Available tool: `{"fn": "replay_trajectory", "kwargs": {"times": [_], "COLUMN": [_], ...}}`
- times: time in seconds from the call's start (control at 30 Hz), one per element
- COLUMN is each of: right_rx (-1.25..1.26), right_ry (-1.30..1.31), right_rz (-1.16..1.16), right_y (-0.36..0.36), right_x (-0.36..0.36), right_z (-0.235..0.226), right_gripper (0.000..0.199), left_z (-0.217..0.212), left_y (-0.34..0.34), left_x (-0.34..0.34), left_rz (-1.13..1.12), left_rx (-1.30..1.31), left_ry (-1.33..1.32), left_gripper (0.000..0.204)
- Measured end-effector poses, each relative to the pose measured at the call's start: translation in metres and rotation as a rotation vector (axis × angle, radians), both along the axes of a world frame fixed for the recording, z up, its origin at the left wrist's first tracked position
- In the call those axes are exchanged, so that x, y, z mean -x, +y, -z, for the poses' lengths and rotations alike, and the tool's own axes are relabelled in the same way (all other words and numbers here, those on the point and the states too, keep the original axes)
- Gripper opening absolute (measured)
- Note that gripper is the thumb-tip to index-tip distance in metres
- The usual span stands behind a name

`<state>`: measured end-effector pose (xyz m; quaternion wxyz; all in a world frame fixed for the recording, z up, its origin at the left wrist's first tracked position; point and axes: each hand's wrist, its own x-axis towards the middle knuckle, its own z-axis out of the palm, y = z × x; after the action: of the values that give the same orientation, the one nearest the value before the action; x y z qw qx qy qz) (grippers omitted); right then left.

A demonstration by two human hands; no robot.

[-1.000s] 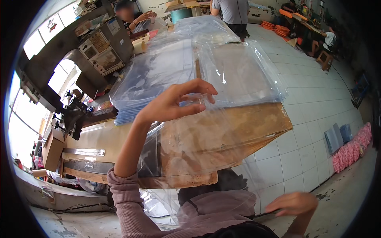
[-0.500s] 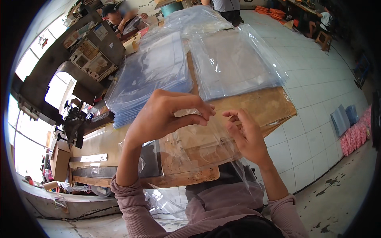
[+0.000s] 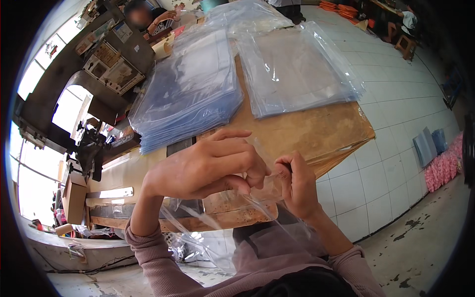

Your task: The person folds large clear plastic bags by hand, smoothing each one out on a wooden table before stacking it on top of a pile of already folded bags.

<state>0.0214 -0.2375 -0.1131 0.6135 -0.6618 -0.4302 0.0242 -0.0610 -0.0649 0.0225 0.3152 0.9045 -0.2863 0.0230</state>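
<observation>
My left hand [image 3: 208, 166] and my right hand [image 3: 296, 184] meet in front of me, both pinching the edge of one clear plastic bag [image 3: 247, 210] that hangs down toward my lap. The bag is thin and see-through, so its outline is hard to follow. Beyond my hands lies a brown wooden table [image 3: 307, 131]. On it rest two stacks of clear plastic bags: a thick bluish stack [image 3: 190, 89] at the left and a flatter stack [image 3: 297, 69] at the right.
A dark machine [image 3: 89, 148] stands at the table's left end, with boxes and shelves behind it. Another person [image 3: 148, 17] sits at the far end. White floor tiles [image 3: 396, 119] run along the right, with pink items [image 3: 443, 166] piled by the wall.
My right hand came up from my lap to join the left one. Both hands now pinch the clear bag, which has been drawn closer to my body.
</observation>
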Motion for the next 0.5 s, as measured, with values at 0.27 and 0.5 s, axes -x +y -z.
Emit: {"fn": "replay_trajectory", "kwargs": {"times": [0.27, 0.5], "right_rx": [-0.016, -0.036], "right_ry": [0.908, 0.702], "right_rz": [-0.534, -0.555], "right_y": [0.002, 0.009], "right_x": [-0.019, -0.019], "right_z": [-0.018, -0.032], "right_gripper": [0.019, 0.02], "left_z": [0.007, 0.002], "left_y": [0.002, -0.01], "left_x": [-0.002, -0.002], "left_rz": [0.045, -0.089], "left_rx": [0.125, 0.115], "left_ry": [-0.005, -0.01], "left_gripper": [0.017, 0.024]}}
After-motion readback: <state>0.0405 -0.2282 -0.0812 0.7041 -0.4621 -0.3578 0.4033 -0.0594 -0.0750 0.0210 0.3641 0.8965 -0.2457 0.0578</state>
